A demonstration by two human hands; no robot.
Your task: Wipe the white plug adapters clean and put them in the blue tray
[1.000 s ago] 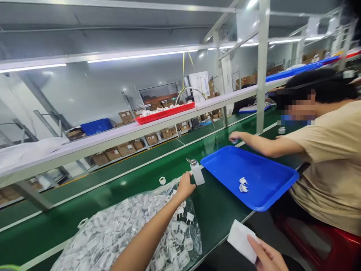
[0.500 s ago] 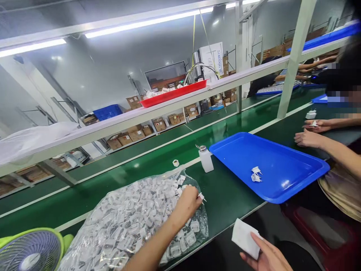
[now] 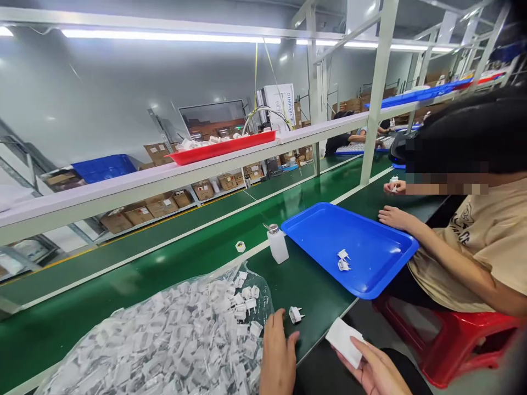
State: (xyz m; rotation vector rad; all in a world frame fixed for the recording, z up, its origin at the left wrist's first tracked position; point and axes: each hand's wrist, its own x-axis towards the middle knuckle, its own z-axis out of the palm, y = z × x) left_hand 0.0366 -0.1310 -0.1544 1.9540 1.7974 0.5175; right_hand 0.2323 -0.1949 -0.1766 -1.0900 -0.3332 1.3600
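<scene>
Two bare hands are seen: the left hand (image 3: 279, 354), whose back is shown with slim fingers and a thumb of slender shape, and the right hand (image 3: 376, 366), similarly slim. Both wrists are left uncovered as far as the view reaches. Beside the right hand a black, rounded shape (image 3: 407, 363) is seen; whether it is worn clothing cannot be told.
</scene>
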